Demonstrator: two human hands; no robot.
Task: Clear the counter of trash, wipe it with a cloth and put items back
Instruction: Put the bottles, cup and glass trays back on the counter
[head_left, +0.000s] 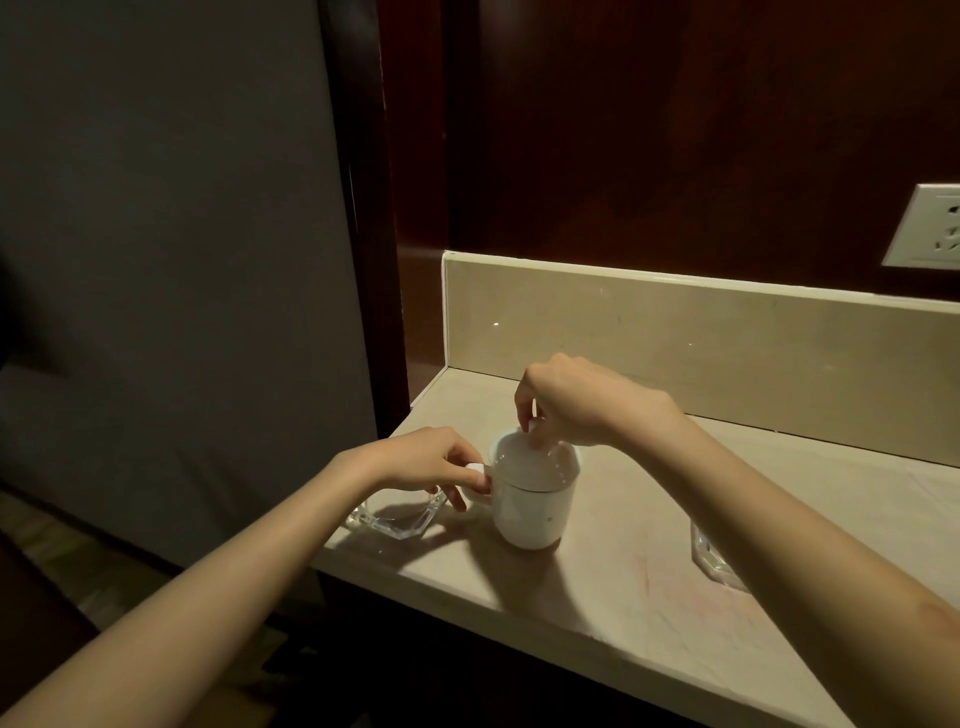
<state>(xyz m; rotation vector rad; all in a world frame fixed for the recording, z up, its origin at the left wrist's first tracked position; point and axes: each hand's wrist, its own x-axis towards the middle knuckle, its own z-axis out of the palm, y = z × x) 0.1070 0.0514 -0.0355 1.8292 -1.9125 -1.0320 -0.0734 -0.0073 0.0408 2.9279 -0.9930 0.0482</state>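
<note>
Left hand (434, 462) pinching mug (535, 506) handle, right hand (563, 402) pinching lid (530, 462); near counter (649, 561) edge

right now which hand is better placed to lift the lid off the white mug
Right. The right hand already pinches the knob of the lid from above, while the left hand holds the handle of the white mug and can steady it on the counter.

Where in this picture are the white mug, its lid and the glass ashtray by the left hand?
white mug (535, 512): head view, on the front of its body.
lid (524, 465): head view, on its domed top.
glass ashtray (400, 522): head view, on its near rim.
</note>
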